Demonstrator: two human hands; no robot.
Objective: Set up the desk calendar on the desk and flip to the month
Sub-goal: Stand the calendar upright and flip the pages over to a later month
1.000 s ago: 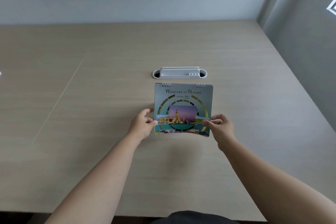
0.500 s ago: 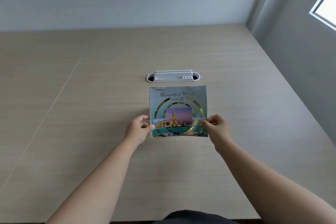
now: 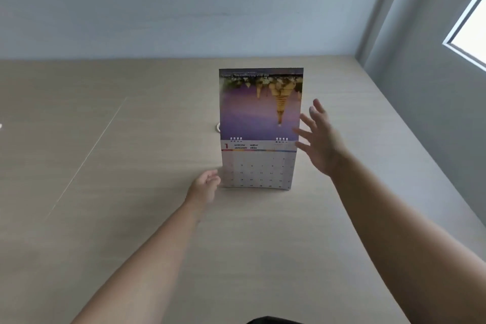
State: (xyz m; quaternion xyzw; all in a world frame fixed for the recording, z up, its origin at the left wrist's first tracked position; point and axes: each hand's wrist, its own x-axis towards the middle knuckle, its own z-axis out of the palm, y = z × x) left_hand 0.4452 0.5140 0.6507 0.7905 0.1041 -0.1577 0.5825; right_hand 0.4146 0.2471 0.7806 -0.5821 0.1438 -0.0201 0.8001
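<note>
The desk calendar (image 3: 259, 166) is upright on the wooden desk (image 3: 131, 192). Its cover sheet (image 3: 260, 105) is flipped up above the spiral rings, and the temple photo on it appears upside down. Below the rings the January 2026 page faces me. My left hand (image 3: 206, 188) is curled at the calendar's lower left edge and holds it there. My right hand (image 3: 319, 139) hovers at the right edge of the raised sheet, fingers spread, holding nothing.
A white cable-port insert (image 3: 217, 127) shows only as a sliver behind the calendar. A grey wall (image 3: 420, 113) with a window (image 3: 470, 34) runs along the desk's right edge. A seam (image 3: 86, 158) crosses the desk on the left.
The cover sheet has been flipped up, showing the January page. My right hand has let go and spread open. The calendar went from tilted in both hands to upright.
</note>
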